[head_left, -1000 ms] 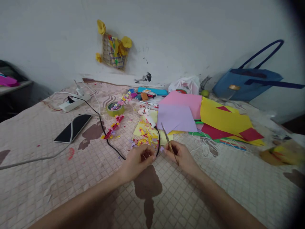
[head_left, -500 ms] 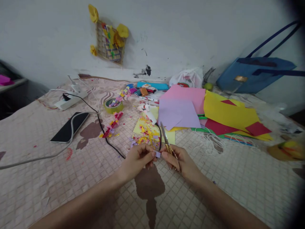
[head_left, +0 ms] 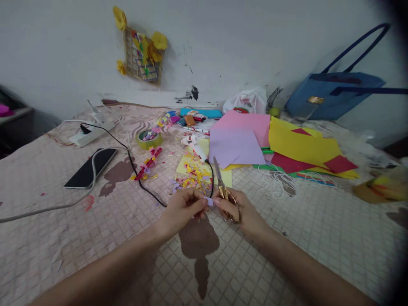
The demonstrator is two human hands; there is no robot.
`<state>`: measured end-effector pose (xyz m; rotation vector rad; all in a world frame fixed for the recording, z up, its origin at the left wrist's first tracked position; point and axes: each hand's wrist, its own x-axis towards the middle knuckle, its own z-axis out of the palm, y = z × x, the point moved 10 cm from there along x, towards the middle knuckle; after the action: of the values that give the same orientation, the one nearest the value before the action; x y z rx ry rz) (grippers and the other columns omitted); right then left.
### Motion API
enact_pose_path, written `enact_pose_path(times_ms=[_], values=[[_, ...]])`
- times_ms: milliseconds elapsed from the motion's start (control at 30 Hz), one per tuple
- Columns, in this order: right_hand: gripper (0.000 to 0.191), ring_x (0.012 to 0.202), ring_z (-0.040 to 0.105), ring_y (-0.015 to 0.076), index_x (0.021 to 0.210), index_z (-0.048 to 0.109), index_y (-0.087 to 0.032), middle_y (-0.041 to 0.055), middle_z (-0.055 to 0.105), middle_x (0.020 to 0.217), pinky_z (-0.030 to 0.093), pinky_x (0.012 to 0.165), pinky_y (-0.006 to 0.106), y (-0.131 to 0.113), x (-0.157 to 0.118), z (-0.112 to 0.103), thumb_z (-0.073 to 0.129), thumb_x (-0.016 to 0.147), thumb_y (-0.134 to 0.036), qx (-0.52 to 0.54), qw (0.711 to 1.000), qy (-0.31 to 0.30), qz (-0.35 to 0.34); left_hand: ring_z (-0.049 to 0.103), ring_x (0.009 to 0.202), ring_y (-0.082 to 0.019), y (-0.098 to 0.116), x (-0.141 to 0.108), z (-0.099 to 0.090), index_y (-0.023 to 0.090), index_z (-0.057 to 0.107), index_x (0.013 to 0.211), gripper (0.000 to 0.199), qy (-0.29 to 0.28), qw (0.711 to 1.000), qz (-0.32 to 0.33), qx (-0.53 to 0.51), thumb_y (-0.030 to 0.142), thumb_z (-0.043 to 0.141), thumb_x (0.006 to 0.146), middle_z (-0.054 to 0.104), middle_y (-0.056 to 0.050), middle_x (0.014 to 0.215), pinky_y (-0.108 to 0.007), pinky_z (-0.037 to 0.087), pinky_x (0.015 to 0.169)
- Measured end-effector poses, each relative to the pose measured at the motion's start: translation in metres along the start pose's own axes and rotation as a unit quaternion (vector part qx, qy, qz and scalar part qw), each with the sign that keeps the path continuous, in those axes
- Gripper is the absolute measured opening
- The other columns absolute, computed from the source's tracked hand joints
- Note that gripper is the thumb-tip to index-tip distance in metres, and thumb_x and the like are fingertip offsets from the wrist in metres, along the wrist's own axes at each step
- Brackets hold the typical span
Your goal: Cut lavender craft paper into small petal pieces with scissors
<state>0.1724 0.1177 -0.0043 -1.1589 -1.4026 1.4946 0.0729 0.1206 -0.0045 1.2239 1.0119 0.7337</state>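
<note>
Between thumb and fingers, my left hand pinches a small lilac piece of paper. My right hand is closed around gold-handled scissors, whose blades point up and away from me. The right thumb and a fingertip also reach the right edge of the lilac piece. Just beyond my hands lie yellow, pink and lilac paper scraps on a pale yellow sheet. A white glue gun with a black cord rests past the scraps.
Lilac sheets and yellow sheets lie at the right, with white string in front. To the left are a tape roll, a decorated red strip, a phone and a power strip. A blue bag stands against the wall.
The camera view has shifted slightly, so the table things appear a little further left and up. Both hands stay together at the lilac piece, which now sits more level.
</note>
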Motion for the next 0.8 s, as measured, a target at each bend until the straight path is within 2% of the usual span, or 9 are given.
enact_pose_path(times_ms=[100, 333, 567, 800], values=[[0.025, 0.042, 0.035, 0.0076, 0.07, 0.051, -0.018, -0.0061, 0.04, 0.049, 0.026, 0.04, 0.021, 0.0, 0.001, -0.003, 0.052, 0.08, -0.041, 0.036, 0.999, 0.023, -0.008, 0.049, 0.047, -0.006, -0.001, -0.001, -0.003, 0.014, 0.052, 0.071, 0.022, 0.018, 0.999, -0.023, -0.014, 0.035, 0.06, 0.074, 0.057, 0.002, 0.059, -0.018, 0.037, 0.046], [0.025, 0.041, 0.035, 0.0064, 0.071, 0.053, -0.017, -0.0061, 0.044, 0.051, 0.027, 0.039, 0.019, 0.012, 0.005, 0.008, 0.058, 0.074, -0.041, 0.016, 0.999, -0.041, 0.015, 0.052, 0.052, -0.007, -0.007, 0.004, -0.001, 0.013, 0.053, 0.073, 0.027, -0.004, 0.999, -0.015, -0.041, 0.039, 0.06, 0.073, 0.058, 0.0, 0.064, -0.02, 0.041, 0.05], [0.022, 0.043, 0.035, 0.0077, 0.07, 0.052, -0.017, -0.0063, 0.044, 0.048, 0.026, 0.042, 0.02, 0.015, 0.001, 0.005, 0.055, 0.078, -0.038, -0.003, 1.0, -0.019, 0.021, 0.051, 0.051, -0.007, -0.009, 0.004, 0.001, 0.014, 0.051, 0.072, 0.028, -0.016, 0.999, -0.013, -0.042, 0.039, 0.064, 0.07, 0.056, 0.001, 0.06, -0.021, 0.041, 0.051], [0.027, 0.043, 0.035, 0.0084, 0.067, 0.048, -0.019, -0.0054, 0.042, 0.049, 0.026, 0.042, 0.022, 0.014, -0.002, -0.006, 0.052, 0.08, -0.042, 0.06, 0.997, 0.041, 0.018, 0.052, 0.052, -0.008, -0.003, 0.001, 0.002, 0.014, 0.05, 0.071, 0.024, -0.014, 0.999, -0.01, -0.035, 0.035, 0.062, 0.073, 0.057, 0.001, 0.061, -0.021, 0.042, 0.052]])
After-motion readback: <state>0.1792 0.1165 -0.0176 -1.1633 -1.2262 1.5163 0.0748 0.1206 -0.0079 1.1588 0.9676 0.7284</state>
